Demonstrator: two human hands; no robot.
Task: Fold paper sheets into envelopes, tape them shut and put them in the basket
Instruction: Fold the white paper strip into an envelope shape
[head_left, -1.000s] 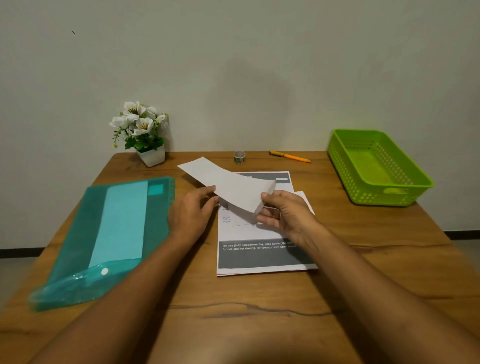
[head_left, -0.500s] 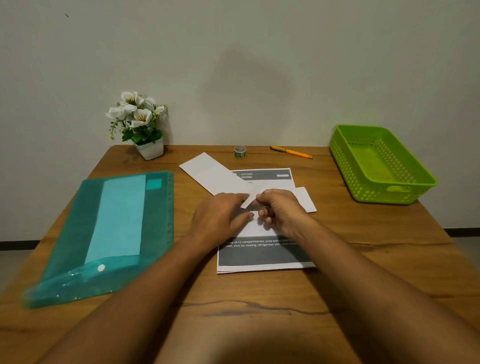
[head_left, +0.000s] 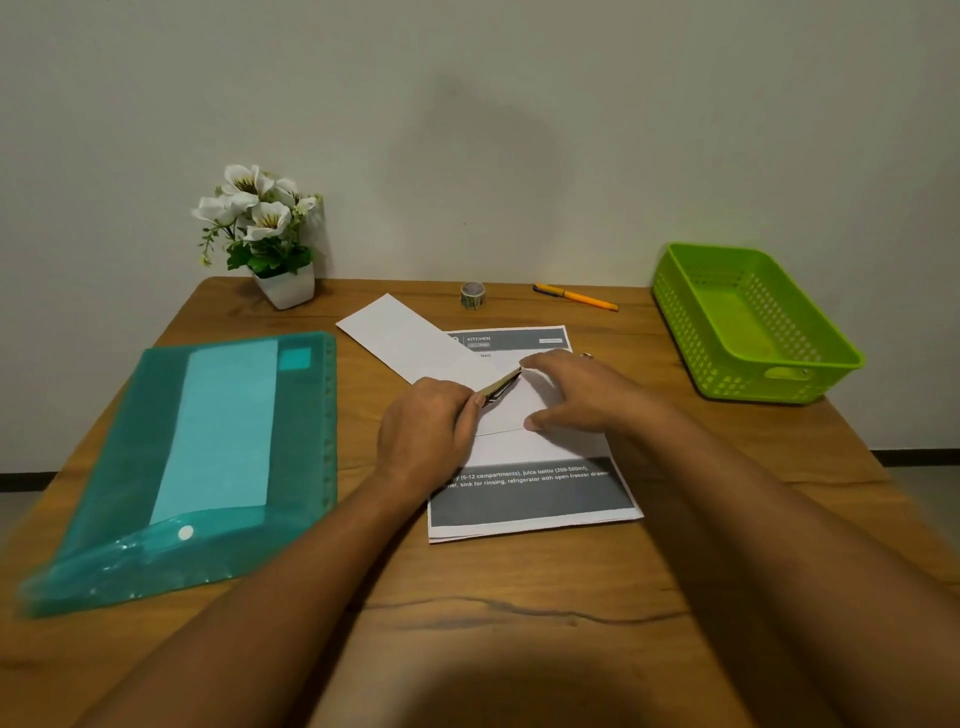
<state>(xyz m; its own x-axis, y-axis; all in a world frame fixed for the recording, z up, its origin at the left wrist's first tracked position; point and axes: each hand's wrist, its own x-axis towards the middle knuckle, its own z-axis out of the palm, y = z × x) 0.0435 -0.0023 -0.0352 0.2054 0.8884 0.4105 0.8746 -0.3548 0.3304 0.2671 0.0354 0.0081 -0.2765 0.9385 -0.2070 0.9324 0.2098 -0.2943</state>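
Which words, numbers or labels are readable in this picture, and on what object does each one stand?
"KITCHEN": top grey band of the printed sheet.
"bes": just below, the rest hidden by the white paper.
"(6-12 compartments), juice bottle (200-500ml),": lower grey band, start hidden by the left arm.
"sink for rinsing, refrigerator with open freezer draw": next line, both ends hidden.
Small labels in the top band: too small to read.

Lime perforated basket (head_left: 810, 382), teal folder (head_left: 130, 441)

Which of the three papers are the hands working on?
The blank white sheet lying diagonally over the printed KITCHEN sheet; left hand and right hand are on it. The pale paper sits inside the teal folder.
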